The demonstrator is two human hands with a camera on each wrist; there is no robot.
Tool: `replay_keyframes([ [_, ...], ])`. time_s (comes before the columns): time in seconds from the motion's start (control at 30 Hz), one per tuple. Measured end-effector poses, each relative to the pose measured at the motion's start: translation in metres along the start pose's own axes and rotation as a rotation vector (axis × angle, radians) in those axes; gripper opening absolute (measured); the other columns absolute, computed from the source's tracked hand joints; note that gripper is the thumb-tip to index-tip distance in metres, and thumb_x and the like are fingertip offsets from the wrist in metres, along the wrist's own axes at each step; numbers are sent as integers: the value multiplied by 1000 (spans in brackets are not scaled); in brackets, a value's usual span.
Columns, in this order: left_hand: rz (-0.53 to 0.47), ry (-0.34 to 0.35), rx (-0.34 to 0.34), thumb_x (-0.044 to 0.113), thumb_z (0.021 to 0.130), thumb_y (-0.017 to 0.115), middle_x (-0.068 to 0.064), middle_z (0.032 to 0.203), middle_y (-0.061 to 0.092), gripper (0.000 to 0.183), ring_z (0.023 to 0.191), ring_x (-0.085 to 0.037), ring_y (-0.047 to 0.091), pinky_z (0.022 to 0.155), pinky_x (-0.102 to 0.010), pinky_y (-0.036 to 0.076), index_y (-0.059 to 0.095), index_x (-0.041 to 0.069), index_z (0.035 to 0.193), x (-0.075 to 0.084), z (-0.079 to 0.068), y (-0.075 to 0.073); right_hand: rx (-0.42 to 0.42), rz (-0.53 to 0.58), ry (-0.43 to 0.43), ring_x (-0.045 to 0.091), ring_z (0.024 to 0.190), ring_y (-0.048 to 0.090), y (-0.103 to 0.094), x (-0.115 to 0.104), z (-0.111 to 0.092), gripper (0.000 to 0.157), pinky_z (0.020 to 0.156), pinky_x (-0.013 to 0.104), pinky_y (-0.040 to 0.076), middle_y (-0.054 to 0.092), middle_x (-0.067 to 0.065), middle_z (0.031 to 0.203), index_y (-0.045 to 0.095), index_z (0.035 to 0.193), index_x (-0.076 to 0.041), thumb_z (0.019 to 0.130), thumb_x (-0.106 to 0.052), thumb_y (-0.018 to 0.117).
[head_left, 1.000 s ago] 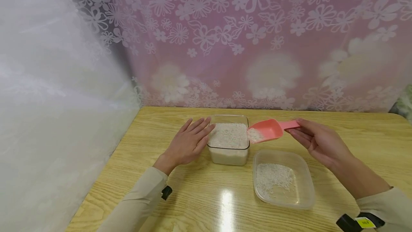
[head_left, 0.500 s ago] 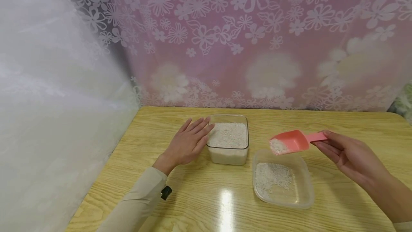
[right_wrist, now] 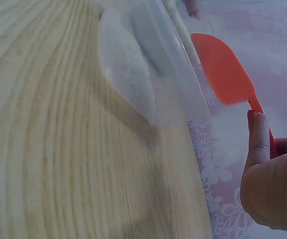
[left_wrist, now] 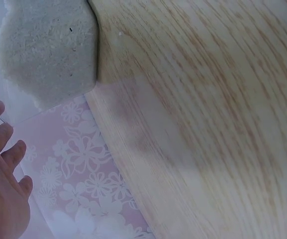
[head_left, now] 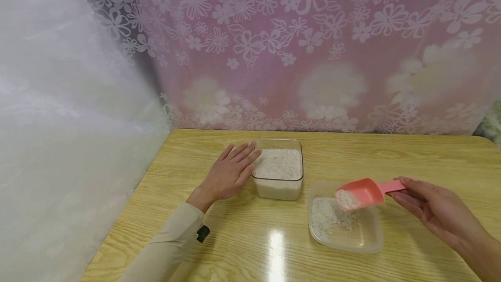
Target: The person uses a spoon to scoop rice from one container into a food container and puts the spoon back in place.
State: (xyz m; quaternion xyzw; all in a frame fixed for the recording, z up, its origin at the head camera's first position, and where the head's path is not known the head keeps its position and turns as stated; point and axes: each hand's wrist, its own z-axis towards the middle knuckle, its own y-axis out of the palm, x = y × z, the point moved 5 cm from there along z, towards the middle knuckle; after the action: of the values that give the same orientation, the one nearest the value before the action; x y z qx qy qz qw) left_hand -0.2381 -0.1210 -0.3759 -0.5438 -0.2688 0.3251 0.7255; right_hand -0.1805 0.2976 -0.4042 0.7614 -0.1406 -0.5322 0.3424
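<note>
My right hand (head_left: 440,210) pinches the handle of a pink scoop (head_left: 368,192), also seen from the side as an orange-red scoop (right_wrist: 225,72) in the right wrist view. White rice (head_left: 347,199) lies toward the scoop's front lip. Beneath it stands a shallow clear plastic container (head_left: 369,243) with a thin layer of rice on its bottom. My left hand (head_left: 228,173) has its fingers extended, fingertips right at the left rim of a clear box (head_left: 278,190). That box is largely filled with rice, which also shows in the left wrist view.
Both containers stand on a wood-grain table (head_left: 235,238), the box left of and behind the shallow container. A pink flowered curtain (head_left: 274,77) hangs behind the table's back edge, and a whitish sheet (head_left: 78,142) hangs at the left.
My right hand has carried the scoop with its rice rightward from beside the box, then toward me and lower, over the shallow container. The left hand has stayed in place.
</note>
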Motion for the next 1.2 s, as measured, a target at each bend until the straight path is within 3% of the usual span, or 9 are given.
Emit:
replay_keyframes([
  [0.2,-12,-3,10,34,106,25,-3,155,27,48,142,-21,22,116,-42,8,35,20,150,0,0,-1,-6,-67,-9,25,99,66,-5,5,-3,32,88,31,50,68,17,107,71,110,-3,104,-8,40],
  [0.57,-4,3,17,32,106,26,-3,156,26,47,142,-20,21,116,-42,9,34,21,151,-1,1,1,-37,-72,-24,25,97,67,-1,15,-6,36,87,31,51,68,19,105,70,109,-1,105,-6,35],
  [1.2,-12,-5,22,32,105,28,1,156,21,47,142,-18,21,116,-41,9,34,20,150,0,0,1,35,-228,-15,24,94,68,3,27,-7,30,83,32,53,69,16,103,71,107,-6,103,-7,41],
])
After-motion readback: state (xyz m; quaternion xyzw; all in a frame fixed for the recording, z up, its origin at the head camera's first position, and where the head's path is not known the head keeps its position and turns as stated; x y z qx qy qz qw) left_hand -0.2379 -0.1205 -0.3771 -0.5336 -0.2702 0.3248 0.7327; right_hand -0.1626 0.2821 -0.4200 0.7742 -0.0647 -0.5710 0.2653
